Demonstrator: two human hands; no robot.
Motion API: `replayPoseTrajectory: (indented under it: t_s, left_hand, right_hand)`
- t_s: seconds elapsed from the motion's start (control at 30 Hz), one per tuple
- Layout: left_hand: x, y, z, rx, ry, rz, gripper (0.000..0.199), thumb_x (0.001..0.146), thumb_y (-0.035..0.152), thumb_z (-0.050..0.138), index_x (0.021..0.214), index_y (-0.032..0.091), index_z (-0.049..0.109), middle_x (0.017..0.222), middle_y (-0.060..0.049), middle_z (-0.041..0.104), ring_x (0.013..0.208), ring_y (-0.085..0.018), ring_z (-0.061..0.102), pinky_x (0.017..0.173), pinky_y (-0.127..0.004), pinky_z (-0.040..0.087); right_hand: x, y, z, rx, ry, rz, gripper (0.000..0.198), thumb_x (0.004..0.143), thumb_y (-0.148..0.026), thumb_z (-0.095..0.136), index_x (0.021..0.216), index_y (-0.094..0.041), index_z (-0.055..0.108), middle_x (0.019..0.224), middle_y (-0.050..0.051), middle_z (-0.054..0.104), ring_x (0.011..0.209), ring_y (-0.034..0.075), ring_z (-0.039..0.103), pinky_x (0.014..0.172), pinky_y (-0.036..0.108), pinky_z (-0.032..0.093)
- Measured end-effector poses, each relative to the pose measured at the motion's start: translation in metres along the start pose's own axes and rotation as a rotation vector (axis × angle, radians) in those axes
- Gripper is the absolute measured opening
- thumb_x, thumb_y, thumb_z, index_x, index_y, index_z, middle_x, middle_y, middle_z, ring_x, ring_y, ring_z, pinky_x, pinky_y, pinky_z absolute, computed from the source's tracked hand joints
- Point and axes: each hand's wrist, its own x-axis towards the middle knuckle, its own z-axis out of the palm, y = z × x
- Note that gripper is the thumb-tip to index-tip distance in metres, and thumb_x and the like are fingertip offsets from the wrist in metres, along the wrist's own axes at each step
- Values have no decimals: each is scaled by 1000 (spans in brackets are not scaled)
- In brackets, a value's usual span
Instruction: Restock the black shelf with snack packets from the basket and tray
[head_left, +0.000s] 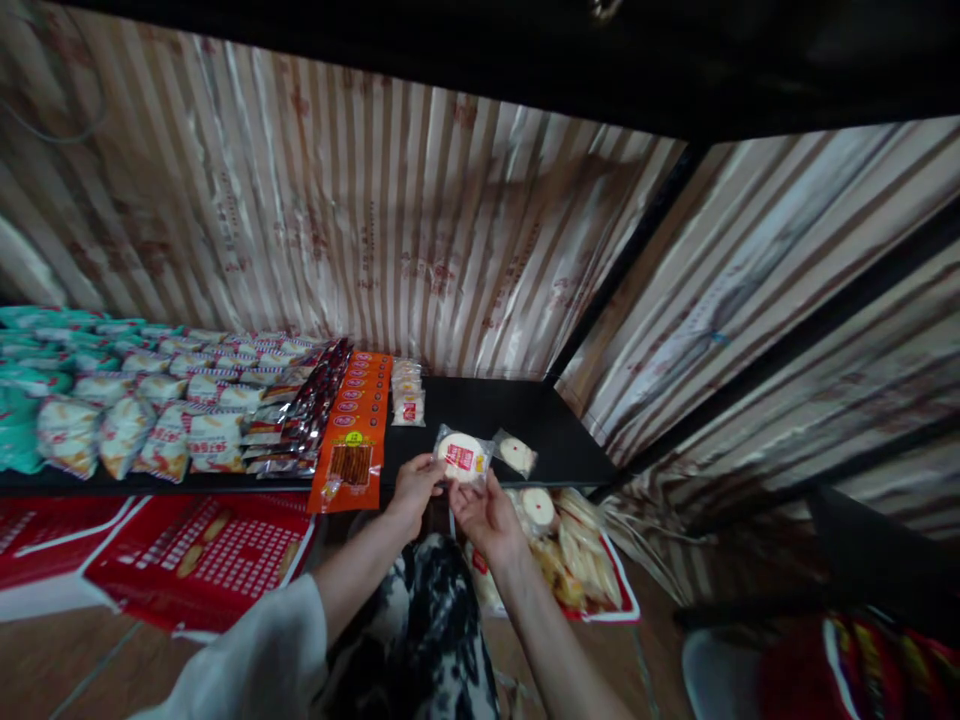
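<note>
Between my two hands is a packaged round pastry [461,456], pale with a red label, in a clear wrapper. My left hand [417,490] pinches its left edge. From below and the right, my right hand [484,515] grips the same packet. Just beyond it, on the black shelf [480,403], lies another wrapped pastry [517,453] with a red dot. A short row of small wrapped pastries [407,392] stands at the back, beside flat orange snack packets [352,430]. Below the shelf, a red-and-white box [628,590] holds several more wrapped pastries.
Dark shiny packets [300,420], white snack bags [214,440] and teal bags [19,430] fill the shelf's left side. Red cartons [202,560] sit beneath it. A black post [630,260] and striped plastic sheeting [390,220] stand behind. A dark overhead board [480,50] crosses the top.
</note>
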Motion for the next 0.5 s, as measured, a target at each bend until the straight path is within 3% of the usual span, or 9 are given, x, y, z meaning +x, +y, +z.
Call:
replayPoseTrajectory:
  t_s: [0.13,0.3,0.5]
  left_hand:
    - [-5,2,-3,-15,7,31,9,71,19,69,74,14,62,71,-1,63,63,-9,58,54,-18,41]
    - [-14,-4,-4,7,16,17,3,74,14,63,75,14,60,67,0,63,59,-8,57,51,-18,39]
    - [-16,-24,-11,29,-6,-76,6,72,17,66,75,13,61,68,0,63,53,-7,57,49,-18,38]
  right_hand:
    - [-9,3,10,77,12,-26,20,85,-36,59,79,-17,59,78,3,67,72,11,65,66,23,57]
    - [-3,11,8,-4,55,-99,11,76,-14,69,80,-17,60,68,-3,65,56,5,61,53,12,52]
    - [9,14,-4,-230,98,-123,17,70,-24,74,79,-18,60,62,-5,65,45,5,55,40,12,44]
